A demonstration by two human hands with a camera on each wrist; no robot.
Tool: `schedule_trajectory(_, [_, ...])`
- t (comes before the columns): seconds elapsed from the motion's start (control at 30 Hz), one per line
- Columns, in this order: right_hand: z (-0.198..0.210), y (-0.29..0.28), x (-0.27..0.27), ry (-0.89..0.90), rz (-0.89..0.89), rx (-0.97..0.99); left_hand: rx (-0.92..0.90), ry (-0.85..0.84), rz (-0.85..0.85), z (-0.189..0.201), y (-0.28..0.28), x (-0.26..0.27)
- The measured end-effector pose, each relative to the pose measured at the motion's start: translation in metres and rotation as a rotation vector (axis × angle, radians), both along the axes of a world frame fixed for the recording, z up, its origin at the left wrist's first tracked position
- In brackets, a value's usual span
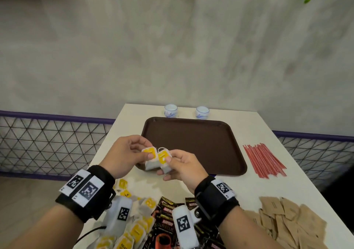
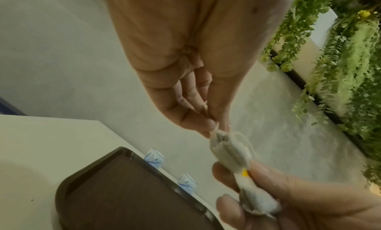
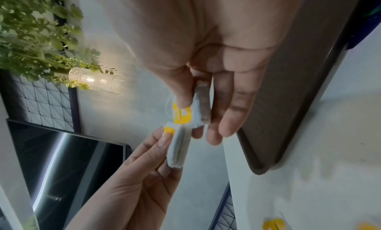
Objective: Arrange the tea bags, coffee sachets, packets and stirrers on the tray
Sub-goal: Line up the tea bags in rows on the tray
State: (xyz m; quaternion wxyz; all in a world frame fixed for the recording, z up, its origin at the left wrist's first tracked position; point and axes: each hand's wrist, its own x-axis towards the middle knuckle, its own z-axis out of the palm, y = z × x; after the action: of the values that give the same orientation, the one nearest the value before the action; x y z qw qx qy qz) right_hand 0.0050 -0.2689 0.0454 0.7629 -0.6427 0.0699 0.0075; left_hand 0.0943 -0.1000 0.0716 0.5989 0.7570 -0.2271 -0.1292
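Both hands are raised over the near edge of the empty brown tray [image 1: 193, 133]. My left hand [image 1: 147, 154] pinches one tea bag [image 1: 151, 163] with a yellow tag, thumb on the tag. My right hand [image 1: 169, 162] pinches a second tea bag [image 1: 165, 167] right beside it; the two bags touch. In the left wrist view my left hand [image 2: 214, 127] grips the top of its tea bag [image 2: 230, 150]. In the right wrist view my right hand [image 3: 198, 112] holds its tea bag [image 3: 201, 106] edge-on above the left one's tea bag [image 3: 177, 148].
On the white table [image 1: 249, 183], a pile of tea bags [image 1: 134, 227] and black coffee sachets [image 1: 165, 216] lie near me. Brown packets [image 1: 283, 220] lie at the near right, red stirrers [image 1: 264, 159] right of the tray. Two small cups [image 1: 171, 110] stand behind it.
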Motion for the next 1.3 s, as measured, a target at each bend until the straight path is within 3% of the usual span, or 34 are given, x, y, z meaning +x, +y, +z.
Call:
schedule_trajectory(0.1, [-0.001, -0.011, 0.014, 0.053, -0.111, 0.041, -0.107, 0.089, 0.036, 0.002, -0.004, 0.009])
schedule_trajectory(0.2, [0.000, -0.018, 0.030, 0.069, -0.143, 0.094, -0.110, 0.214, -0.101, 0.002, -0.015, 0.012])
schedule_trajectory(0.3, [0.000, -0.017, 0.044, 0.049, -0.120, 0.062, -0.037, 0.194, -0.133, -0.004, -0.033, 0.016])
schedule_trajectory(0.4, [-0.005, -0.017, 0.054, 0.042, -0.096, 0.078, -0.028, 0.164, -0.019, -0.013, -0.044, 0.027])
schedule_trajectory(0.5, [-0.011, -0.023, 0.062, 0.072, -0.086, 0.120, 0.093, 0.036, 0.072, -0.020, -0.050, 0.041])
schedule_trajectory(0.77, [-0.013, -0.035, 0.087, 0.170, -0.093, 0.159, 0.132, 0.100, -0.083, -0.022, -0.063, 0.079])
schedule_trajectory(0.9, [-0.017, -0.044, 0.096, 0.178, -0.080, 0.057, 0.132, 0.201, -0.160, -0.024, -0.068, 0.105])
schedule_trajectory(1.0, [-0.024, -0.054, 0.096, 0.196, -0.123, -0.091, 0.134, 0.278, -0.113, -0.032, -0.073, 0.135])
schedule_trajectory(1.3, [-0.041, -0.074, 0.080, 0.157, -0.137, -0.237, 0.505, 0.186, -0.079, -0.072, -0.101, 0.228])
